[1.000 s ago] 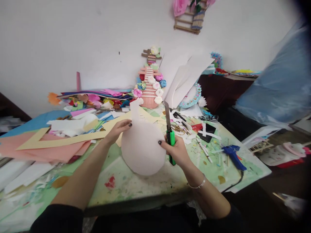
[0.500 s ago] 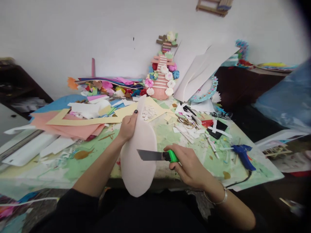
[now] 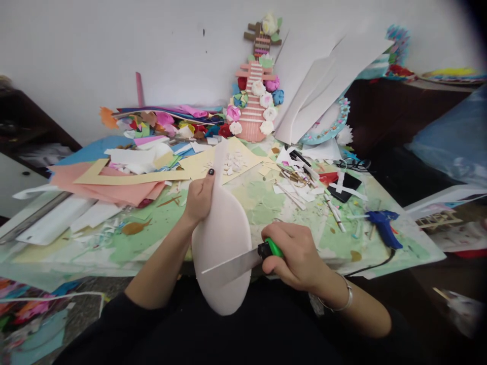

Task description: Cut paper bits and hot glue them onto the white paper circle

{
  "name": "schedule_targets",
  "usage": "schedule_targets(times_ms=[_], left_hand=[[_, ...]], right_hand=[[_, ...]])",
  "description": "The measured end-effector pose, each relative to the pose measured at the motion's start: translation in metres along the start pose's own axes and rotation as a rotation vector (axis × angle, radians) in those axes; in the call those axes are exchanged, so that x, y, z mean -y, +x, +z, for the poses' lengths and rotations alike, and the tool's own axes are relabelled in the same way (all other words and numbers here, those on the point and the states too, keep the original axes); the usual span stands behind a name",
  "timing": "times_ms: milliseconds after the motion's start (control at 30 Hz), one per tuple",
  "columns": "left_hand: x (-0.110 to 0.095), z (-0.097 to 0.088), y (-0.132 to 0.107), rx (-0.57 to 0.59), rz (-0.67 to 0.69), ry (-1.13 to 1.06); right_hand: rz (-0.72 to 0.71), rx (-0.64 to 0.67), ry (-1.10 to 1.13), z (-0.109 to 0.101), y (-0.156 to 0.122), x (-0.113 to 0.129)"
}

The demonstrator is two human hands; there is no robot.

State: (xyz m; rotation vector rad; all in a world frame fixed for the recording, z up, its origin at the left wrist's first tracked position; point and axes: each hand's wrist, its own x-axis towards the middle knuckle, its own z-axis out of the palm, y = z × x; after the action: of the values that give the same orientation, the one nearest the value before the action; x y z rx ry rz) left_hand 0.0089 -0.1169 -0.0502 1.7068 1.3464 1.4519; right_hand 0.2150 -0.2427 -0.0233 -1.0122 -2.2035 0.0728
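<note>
My left hand [image 3: 200, 198] is closed around the narrow neck of a pale, pipa-shaped board [image 3: 224, 218], thumb on its face. The board tilts toward me, its rounded end past the table's front edge, near my lap. In my right hand [image 3: 294, 252] is a utility knife [image 3: 233, 267] with a green and black handle and a long extended blade. That blade lies across the lower, wide part of the board, tip pointing left. Whether it touches the surface I cannot tell.
A finished pipa model [image 3: 253, 124] with paper flowers leans on the wall. White offcuts [image 3: 234, 162] lie on yellow paper [image 3: 203, 161] behind the board. A blue glue gun [image 3: 384, 228] rests at the right, pink sheets [image 3: 114, 187] at the left, and a black phone-like object [image 3: 345, 187] beyond.
The knife blade has moved down the board toward its rounded end and now slants, its tip lower. My left hand keeps its hold on the neck. The view has tilted slightly downward.
</note>
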Motion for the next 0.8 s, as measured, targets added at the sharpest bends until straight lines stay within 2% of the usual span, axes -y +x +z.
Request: schedule_targets(times_ms=[333, 800], left_hand=[[0.009, 0.000, -0.003, 0.027, -0.058, -0.071], [0.012, -0.005, -0.004, -0.005, -0.084, -0.129]], right_hand=[[-0.014, -0.061, -0.066, 0.005, 0.001, 0.003], [0.024, -0.092, -0.122, 0.007, -0.007, -0.004]])
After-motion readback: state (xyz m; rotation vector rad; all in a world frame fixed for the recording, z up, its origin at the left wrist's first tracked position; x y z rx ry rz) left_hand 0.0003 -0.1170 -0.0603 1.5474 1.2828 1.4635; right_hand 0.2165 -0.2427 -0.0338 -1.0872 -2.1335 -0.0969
